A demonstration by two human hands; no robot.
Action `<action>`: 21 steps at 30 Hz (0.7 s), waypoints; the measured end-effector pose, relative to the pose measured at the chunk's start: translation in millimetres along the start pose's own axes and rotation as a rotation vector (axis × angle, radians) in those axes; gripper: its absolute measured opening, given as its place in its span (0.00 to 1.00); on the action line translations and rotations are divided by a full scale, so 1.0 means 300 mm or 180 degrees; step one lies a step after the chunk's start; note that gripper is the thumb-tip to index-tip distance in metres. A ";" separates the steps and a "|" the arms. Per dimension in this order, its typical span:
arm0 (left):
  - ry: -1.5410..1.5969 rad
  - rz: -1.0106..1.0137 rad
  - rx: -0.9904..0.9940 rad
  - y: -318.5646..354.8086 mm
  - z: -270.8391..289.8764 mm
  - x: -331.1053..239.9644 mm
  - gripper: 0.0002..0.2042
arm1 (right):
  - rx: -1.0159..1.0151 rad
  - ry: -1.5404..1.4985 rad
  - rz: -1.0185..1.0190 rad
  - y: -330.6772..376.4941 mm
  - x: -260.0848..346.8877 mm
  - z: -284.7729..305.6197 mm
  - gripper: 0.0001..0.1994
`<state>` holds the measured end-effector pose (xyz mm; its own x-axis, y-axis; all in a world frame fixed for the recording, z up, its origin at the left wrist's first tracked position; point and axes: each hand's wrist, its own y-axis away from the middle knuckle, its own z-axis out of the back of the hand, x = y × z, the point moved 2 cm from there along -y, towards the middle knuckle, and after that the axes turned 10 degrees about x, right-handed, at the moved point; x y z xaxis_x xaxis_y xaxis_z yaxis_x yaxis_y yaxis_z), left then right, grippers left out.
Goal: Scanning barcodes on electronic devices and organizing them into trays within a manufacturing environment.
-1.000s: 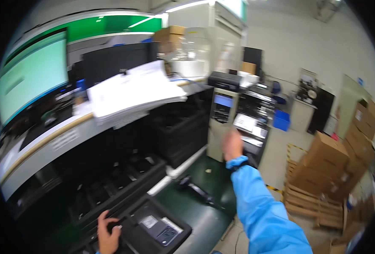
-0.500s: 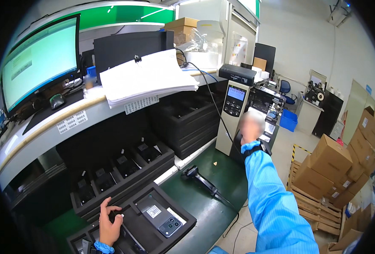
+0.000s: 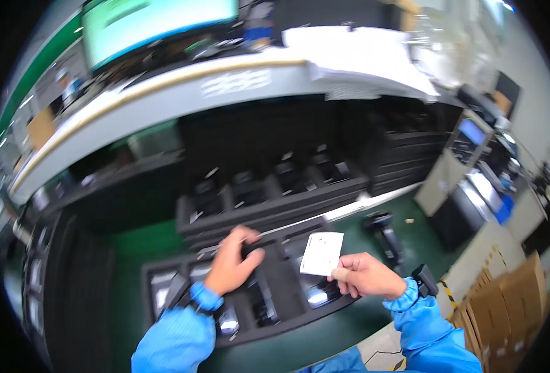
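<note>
My right hand (image 3: 369, 275) pinches a white paper label (image 3: 322, 253) by its lower corner, holding it above the right end of a black foam tray (image 3: 250, 332). Under the label, a phone (image 3: 322, 294) lies in its slot, partly covered. My left hand (image 3: 233, 261) hovers over the tray's middle slots, thumb and index finger apart, with nothing clear between them. Another dark phone (image 3: 264, 301) sits in the slot beside that hand. More devices lie in the slots to the left. Motion blur softens the details.
Behind stands a stack of foam trays (image 3: 269, 214) with several devices. A handheld barcode scanner (image 3: 384, 236) lies on the green table (image 3: 415, 233). A label printer (image 3: 458, 152) stands at the right. The shelf above (image 3: 182, 93) carries a monitor (image 3: 157, 28) and a paper stack (image 3: 356, 59).
My right hand has come back from the printer to the tray and now holds a white label. The view has swung left and down. My left hand stays over the tray.
</note>
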<state>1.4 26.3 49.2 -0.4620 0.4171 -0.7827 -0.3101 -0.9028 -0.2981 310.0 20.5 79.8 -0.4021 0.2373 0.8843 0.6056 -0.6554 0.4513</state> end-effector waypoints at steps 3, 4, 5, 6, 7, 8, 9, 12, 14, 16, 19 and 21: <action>0.0076 -0.0095 0.0072 -0.036 -0.019 -0.013 0.13 | 0.1047 0.0695 -0.0337 -0.058 0.070 -0.137 0.13; -0.0032 0.0065 0.0069 -0.012 -0.018 0.003 0.13 | 0.1208 0.0827 -0.0319 -0.089 0.077 -0.179 0.14; -0.0035 0.0096 -0.0004 0.005 -0.008 0.001 0.13 | 0.1344 0.0955 -0.0307 -0.110 0.080 -0.214 0.14; -0.0229 0.0135 0.0061 0.026 0.003 0.006 0.13 | 0.1390 0.0986 -0.0408 -0.128 0.085 -0.239 0.14; -0.0415 0.0166 0.0140 0.041 0.011 0.012 0.14 | 0.1436 0.1030 -0.0415 -0.122 0.097 -0.245 0.14; -0.0543 0.0193 0.0200 0.049 0.018 0.018 0.15 | 0.0935 0.1037 -0.0313 -0.099 0.114 -0.227 0.14; -0.0496 0.0184 0.0170 0.048 0.014 0.017 0.15 | 0.0390 0.1041 -0.0239 -0.065 0.121 -0.194 0.13; -0.1533 -0.0147 0.0146 0.046 -0.036 0.002 0.18 | -0.2350 0.1118 0.0910 0.009 -0.090 0.071 0.14; -0.1768 -0.0101 0.0213 0.060 -0.045 -0.007 0.18 | -0.4203 0.3083 0.0588 0.034 -0.186 0.174 0.28; -0.1903 -0.0040 0.0308 0.060 -0.050 -0.004 0.18 | -0.3773 0.2451 0.0281 0.038 -0.281 0.278 0.37; -0.1545 0.0046 0.0207 0.081 0.001 -0.025 0.19 | -0.2972 0.1771 -0.0053 0.028 -0.265 0.323 0.35; -0.1557 0.0050 0.0238 0.095 0.077 -0.056 0.17 | -0.3088 0.1980 -0.0199 0.054 -0.252 0.361 0.29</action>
<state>-18.9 -3.9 66.4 -0.7975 0.4201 -0.4330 -0.3504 -0.9068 -0.2343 424.7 69.7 33.2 -0.8451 0.0712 0.5298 -0.1014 -0.9944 -0.0281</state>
